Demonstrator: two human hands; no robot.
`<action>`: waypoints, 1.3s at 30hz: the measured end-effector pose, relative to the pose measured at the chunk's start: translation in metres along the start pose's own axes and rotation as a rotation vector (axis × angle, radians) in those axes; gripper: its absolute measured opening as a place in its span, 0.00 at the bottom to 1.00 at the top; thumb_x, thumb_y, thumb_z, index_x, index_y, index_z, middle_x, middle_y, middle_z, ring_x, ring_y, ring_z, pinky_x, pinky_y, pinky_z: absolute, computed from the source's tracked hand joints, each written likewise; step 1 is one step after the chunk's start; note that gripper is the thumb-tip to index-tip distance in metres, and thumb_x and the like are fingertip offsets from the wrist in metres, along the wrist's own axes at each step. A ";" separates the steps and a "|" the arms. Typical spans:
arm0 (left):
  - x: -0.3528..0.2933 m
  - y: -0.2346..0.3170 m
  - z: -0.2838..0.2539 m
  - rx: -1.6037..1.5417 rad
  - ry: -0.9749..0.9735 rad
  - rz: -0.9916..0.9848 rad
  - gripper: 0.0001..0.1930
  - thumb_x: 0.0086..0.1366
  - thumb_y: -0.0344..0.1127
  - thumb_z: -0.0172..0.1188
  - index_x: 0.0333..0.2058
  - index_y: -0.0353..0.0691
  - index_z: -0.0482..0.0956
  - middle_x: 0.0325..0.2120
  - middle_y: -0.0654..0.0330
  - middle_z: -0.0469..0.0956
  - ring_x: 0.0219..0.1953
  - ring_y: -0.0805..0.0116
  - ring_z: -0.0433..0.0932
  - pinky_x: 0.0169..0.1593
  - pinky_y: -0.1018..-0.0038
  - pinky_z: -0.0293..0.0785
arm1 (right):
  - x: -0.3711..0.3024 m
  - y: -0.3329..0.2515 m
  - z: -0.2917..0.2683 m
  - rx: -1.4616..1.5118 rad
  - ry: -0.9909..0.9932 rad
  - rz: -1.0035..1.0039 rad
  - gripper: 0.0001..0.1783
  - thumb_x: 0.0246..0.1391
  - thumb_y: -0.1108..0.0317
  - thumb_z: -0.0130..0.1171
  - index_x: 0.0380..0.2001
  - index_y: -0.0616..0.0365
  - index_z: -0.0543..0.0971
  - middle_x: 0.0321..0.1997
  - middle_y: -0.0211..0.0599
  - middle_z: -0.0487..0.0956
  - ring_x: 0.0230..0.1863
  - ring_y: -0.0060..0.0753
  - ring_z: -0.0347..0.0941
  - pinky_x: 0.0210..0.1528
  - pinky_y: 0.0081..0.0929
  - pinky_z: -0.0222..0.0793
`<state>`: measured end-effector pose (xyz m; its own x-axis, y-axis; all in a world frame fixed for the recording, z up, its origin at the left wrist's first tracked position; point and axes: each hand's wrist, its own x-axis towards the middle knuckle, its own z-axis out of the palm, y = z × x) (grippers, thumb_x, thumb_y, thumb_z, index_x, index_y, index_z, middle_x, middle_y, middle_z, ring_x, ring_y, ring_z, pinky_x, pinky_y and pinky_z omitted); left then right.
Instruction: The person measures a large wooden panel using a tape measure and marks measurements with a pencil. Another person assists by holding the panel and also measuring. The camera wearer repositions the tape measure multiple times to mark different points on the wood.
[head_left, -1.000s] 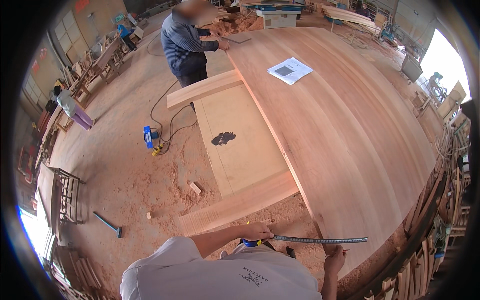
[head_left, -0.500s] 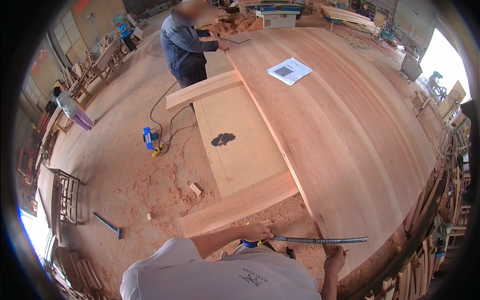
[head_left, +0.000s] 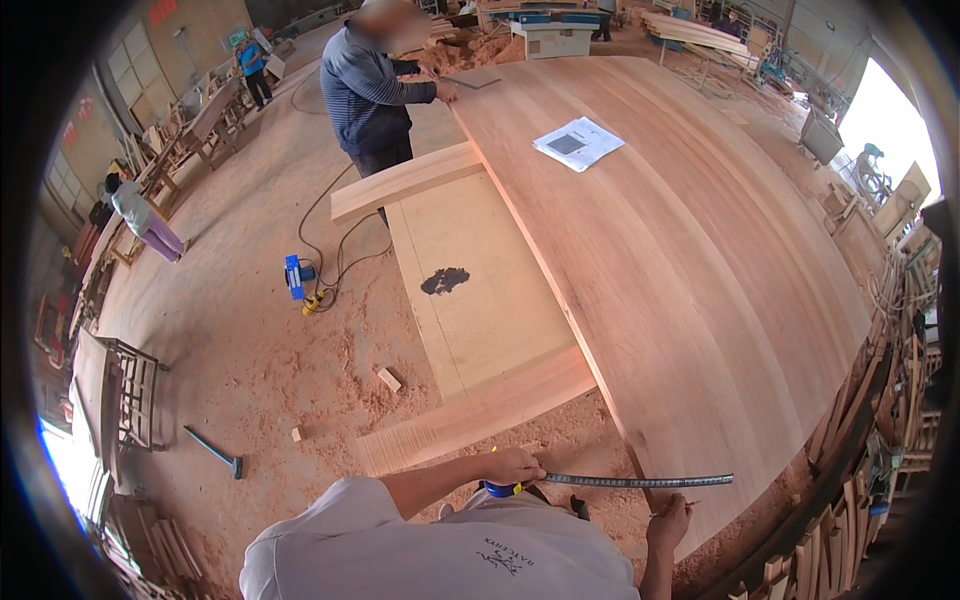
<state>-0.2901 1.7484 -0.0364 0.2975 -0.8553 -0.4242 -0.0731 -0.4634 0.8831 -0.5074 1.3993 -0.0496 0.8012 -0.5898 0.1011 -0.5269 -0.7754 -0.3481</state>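
My left hand (head_left: pixel 513 465) is closed round a blue and yellow tape measure (head_left: pixel 500 489) in front of my body. Its blade (head_left: pixel 640 481) runs out to the right, over the near end of a wide wooden panel (head_left: pixel 690 330). Just below the blade, at the panel's near edge, my right hand (head_left: pixel 670 522) is closed on a thin reddish pencil (head_left: pixel 692 503), of which only a short part shows. Printed papers (head_left: pixel 578 144) lie towards the panel's far end.
Across the panel a co-worker (head_left: pixel 370 95) has hands by a carpenter's square (head_left: pixel 470 83). Two beams, a near one (head_left: pixel 480 410) and a far one (head_left: pixel 400 182), stick out left from under the panel, beside a tan board (head_left: pixel 490 300). A blue power tool (head_left: pixel 295 277), its cord and a hammer-like tool (head_left: pixel 215 452) lie on the floor.
Both hands, the tape measure and the panel stay practically where they were. In the background, the person in blue at the far left has shifted slightly.
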 end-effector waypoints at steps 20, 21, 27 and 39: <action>-0.002 0.002 0.000 -0.023 0.014 0.003 0.24 0.73 0.48 0.49 0.23 0.38 0.80 0.21 0.54 0.77 0.27 0.60 0.76 0.38 0.64 0.72 | -0.001 0.014 0.011 0.028 0.014 0.022 0.17 0.47 0.81 0.53 0.43 0.63 0.75 0.34 0.51 0.78 0.41 0.58 0.70 0.43 0.49 0.68; -0.003 0.003 0.000 -0.021 0.017 0.008 0.24 0.73 0.48 0.49 0.23 0.38 0.80 0.21 0.55 0.77 0.27 0.60 0.76 0.38 0.64 0.72 | -0.001 0.013 0.011 0.031 0.005 0.033 0.17 0.47 0.82 0.53 0.43 0.63 0.75 0.34 0.50 0.78 0.41 0.58 0.71 0.43 0.49 0.68; -0.001 0.001 0.000 -0.003 0.007 0.022 0.24 0.73 0.48 0.49 0.23 0.38 0.80 0.20 0.55 0.77 0.27 0.61 0.76 0.37 0.64 0.72 | 0.000 0.006 0.005 0.034 -0.022 0.049 0.17 0.46 0.82 0.52 0.42 0.63 0.75 0.31 0.47 0.77 0.40 0.56 0.71 0.43 0.48 0.68; -0.003 0.004 0.000 0.006 0.017 0.020 0.24 0.72 0.49 0.50 0.23 0.38 0.80 0.22 0.53 0.78 0.28 0.59 0.77 0.39 0.63 0.72 | -0.002 0.007 0.004 0.004 0.004 -0.011 0.17 0.47 0.82 0.53 0.44 0.63 0.74 0.35 0.50 0.79 0.41 0.60 0.71 0.45 0.50 0.68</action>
<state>-0.2917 1.7491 -0.0312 0.3124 -0.8604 -0.4027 -0.0846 -0.4474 0.8903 -0.5111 1.3959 -0.0560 0.8058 -0.5822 0.1083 -0.5170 -0.7809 -0.3506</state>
